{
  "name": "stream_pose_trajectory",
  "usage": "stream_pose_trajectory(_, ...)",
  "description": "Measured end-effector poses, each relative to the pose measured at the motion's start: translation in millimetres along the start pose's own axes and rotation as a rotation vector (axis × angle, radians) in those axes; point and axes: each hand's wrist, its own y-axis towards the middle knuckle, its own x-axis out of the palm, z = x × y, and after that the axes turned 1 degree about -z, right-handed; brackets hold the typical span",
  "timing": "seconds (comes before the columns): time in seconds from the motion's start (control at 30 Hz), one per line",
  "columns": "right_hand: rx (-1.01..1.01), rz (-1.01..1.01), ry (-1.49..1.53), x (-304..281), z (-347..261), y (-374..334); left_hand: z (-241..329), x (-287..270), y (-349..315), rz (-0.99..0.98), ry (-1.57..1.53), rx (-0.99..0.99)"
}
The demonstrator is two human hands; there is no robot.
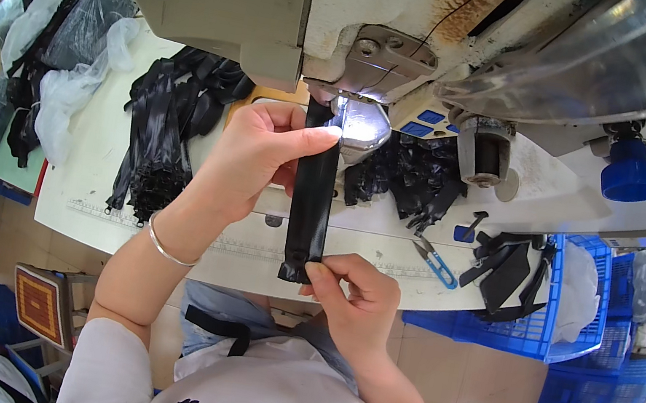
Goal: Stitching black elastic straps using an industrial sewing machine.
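Note:
A black zipper (311,200) runs lengthwise from beneath the sewing machine's head (378,66) toward my body. My left hand (267,150) is closed on its upper part, thumb laid across it just short of the lit needle area. Down at the near end, my right hand (354,296) pinches the zipper's right edge between thumb and fingers. The zipper looks straight between both hands. Its far end is hidden under the machine. Left of my left hand lies a heap of black zippers (169,125).
More black pieces (413,174) lie behind the zipper at right. Blue thread snips (436,263) rest near the table's front edge. A blue basket (579,304) with black strips stands at the right. Plastic bags (94,35) are piled far left, and a stool (47,305) stands below.

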Motion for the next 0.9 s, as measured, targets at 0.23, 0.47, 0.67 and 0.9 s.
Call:
stream_pose_trajectory(0.23, 0.026, 0.009, 0.024, 5.1, 0.4, -1.1, -2.3, -3.0, -0.4, -0.008, -0.025, 0.007)
stream_pose_trajectory(0.47, -0.108, 0.121, -0.165, 13.1, 13.4, 4.2, -34.2, 8.6, -37.7, 0.014, 0.14, 0.103)
stream_pose_trajectory(0.67, -0.158, 0.128, -0.229, 12.9, 25.7, 14.0, -47.0, 6.7, -81.7, 0.007, -0.345, -0.195)
stream_pose_trajectory(0.9, -0.099, 0.161, -0.198, 16.1, 20.8, 3.7, -55.0, 5.1, -57.5, 0.039, -0.158, -0.013)
